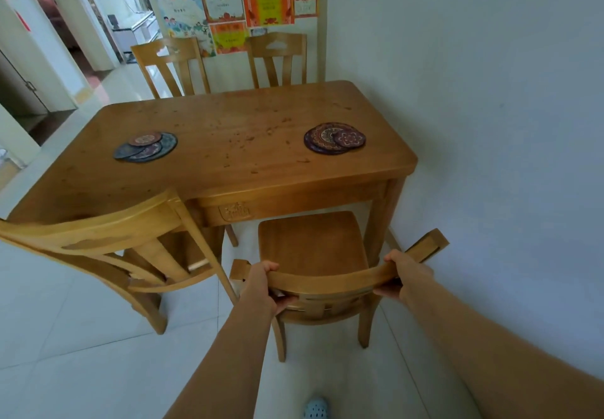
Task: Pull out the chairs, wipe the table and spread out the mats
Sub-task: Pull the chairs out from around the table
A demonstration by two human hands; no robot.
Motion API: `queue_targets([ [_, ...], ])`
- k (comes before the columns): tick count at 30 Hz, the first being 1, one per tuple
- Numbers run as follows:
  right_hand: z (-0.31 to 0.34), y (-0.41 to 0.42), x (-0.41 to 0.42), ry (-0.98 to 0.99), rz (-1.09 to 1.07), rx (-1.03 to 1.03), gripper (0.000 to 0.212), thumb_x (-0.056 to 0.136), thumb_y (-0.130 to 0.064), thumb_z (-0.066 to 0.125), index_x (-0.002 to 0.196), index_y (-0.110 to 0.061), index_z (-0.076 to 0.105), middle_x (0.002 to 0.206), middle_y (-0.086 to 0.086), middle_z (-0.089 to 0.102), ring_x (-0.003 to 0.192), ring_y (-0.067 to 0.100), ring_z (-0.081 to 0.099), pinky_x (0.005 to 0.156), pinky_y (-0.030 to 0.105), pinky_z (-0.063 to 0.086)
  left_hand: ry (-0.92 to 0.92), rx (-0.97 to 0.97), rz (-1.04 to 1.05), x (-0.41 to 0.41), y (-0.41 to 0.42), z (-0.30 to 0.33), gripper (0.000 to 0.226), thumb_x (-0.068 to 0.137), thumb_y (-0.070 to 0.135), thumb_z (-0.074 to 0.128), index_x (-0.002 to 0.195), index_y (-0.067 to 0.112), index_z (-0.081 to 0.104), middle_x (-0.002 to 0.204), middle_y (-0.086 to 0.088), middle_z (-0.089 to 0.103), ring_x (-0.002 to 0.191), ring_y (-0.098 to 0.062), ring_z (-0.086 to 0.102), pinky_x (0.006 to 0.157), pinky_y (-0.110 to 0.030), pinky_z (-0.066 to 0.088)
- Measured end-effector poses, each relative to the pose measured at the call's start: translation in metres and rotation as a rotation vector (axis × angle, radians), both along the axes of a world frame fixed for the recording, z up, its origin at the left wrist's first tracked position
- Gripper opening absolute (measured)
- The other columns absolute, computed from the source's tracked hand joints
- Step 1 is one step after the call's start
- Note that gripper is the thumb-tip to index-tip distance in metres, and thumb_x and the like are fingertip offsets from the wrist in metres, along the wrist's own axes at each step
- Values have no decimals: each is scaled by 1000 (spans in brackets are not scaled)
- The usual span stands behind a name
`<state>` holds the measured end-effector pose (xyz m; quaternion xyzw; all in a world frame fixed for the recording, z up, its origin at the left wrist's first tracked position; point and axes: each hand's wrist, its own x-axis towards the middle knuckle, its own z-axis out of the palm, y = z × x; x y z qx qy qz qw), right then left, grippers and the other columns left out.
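1. Two bare forearms reach forward from the bottom edge, and a pale blue shoe (315, 408) shows on the white floor tiles (81, 337) between them.
2. Left hand (261, 283) grips the top rail of the near chair (313, 245): its fingers (269, 266) curl over the rail's upper edge and the thumb hooks under it, close to the rail's left end.
3. Right hand (407, 276) holds the same rail near its right end, fingers wrapped over the top and thumb tucked below.
4. Beyond the fingers lies the chair's seat, its front part under the edge of the wooden table (228, 170); the chair stands beside the table's right front leg.
5. Left of the left hand stands a second chair (108, 239), its back angled and close against the table's near edge.
6. Far past the fingers, a stack of round patterned mats (335, 138) lies on the right part of the tabletop, and another stack of mats (146, 146) lies on the left part, well apart from the first.
7. Small dark specks dot the tabletop between the two stacks.
8. Two more chairs (225, 62) stand at the table's far side, in front of a wall hung with colourful papers (248, 3).
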<state>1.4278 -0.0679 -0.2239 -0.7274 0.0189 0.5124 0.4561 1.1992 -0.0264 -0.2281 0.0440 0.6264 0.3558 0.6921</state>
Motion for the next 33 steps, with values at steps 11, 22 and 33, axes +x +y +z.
queue_targets([
  [11, -4, 147, 12, 1, 45, -16, 40, 86, -13, 67, 121, -8, 48, 112, 20, 57, 99, 40, 62, 64, 48, 59, 15, -2, -12, 7, 144, -7, 44, 82, 11, 65, 122, 12, 46, 121, -18, 51, 111, -40, 54, 66, -55, 56],
  [22, 0, 234, 22, -30, 97, -48, 33, 88, -12, 66, 115, -7, 49, 119, 22, 55, 103, 41, 62, 51, 46, 55, -25, -16, -1, 16, 229, -17, 48, 82, 9, 67, 124, 12, 43, 123, -19, 48, 110, -42, 52, 77, -60, 56],
  [33, -5, 252, 28, -29, 96, -26, 41, 87, -16, 67, 121, -11, 45, 124, 20, 51, 102, 40, 60, 46, 46, 57, 2, -12, -17, 20, 244, -13, 51, 82, 12, 69, 127, 13, 43, 127, -19, 45, 112, -41, 50, 56, -54, 57],
])
